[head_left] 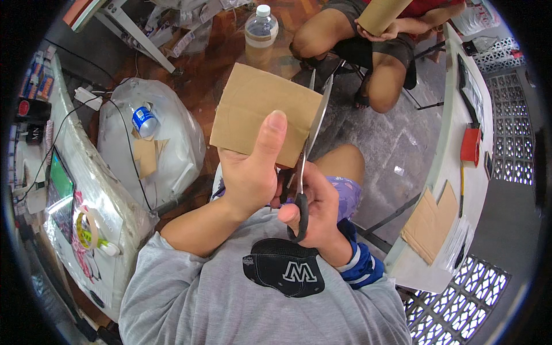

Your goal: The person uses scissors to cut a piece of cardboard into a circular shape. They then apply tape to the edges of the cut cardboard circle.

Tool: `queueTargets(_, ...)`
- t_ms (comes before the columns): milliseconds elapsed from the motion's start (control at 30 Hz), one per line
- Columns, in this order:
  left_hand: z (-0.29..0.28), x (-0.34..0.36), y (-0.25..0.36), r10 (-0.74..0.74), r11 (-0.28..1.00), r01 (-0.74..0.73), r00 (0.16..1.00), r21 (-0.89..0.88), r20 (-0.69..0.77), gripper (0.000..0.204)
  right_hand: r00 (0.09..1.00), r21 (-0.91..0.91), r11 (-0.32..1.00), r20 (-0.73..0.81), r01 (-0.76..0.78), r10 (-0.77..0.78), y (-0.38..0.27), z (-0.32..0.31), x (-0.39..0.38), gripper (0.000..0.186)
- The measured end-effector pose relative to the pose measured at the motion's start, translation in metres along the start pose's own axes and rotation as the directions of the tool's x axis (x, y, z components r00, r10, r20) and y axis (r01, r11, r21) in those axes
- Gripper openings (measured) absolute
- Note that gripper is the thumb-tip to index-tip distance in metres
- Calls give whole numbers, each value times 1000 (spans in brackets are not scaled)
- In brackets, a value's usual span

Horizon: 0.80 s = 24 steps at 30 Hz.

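A roughly square piece of brown cardboard point(261, 106) is held up in front of me. My left hand point(253, 172) grips its lower edge, thumb pressed flat on the near face and fingers hidden behind. In my right hand point(319, 204) is a pair of scissors point(315, 129) with black handles and metal blades. The thumb sits at one handle loop. The blades point away from me, spread apart at the tips, and lie along the right edge of the cardboard. Whether they bite into it I cannot tell.
A clear plastic bag point(178, 135) at left holds a blue-labelled bottle point(144, 121) and cardboard scraps. A large clear bottle point(261, 31) stands on the floor ahead. Another person holds a cardboard tube point(382, 14). Cut cardboard point(428, 227) lies on the right table; a tape roll point(87, 229) on the left one.
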<state>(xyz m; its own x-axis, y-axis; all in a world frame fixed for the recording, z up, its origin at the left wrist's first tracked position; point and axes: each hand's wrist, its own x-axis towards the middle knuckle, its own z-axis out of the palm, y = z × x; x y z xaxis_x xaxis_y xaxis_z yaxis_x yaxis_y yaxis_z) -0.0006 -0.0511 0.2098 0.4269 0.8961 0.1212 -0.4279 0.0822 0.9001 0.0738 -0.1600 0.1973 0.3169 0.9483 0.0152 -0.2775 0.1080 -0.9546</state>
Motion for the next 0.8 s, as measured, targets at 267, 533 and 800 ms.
queueTargets(267, 1, 1, -4, 4, 995, -7, 999, -96, -35, 28, 1000, -65, 997, 4, 31, -31, 5, 1, 4, 83)
queueTargets(533, -10, 2, -4, -49, 995, 46, 998, -89, -30, 25, 998, -153, 988, 42, -34, 41, 4, -4, 4, 90)
queueTargets(800, -7, -3, -3, -92, 993, 89, 995, -75, -38, 25, 999, 28, 998, 2, -54, 54, 4, -5, 7, 91)
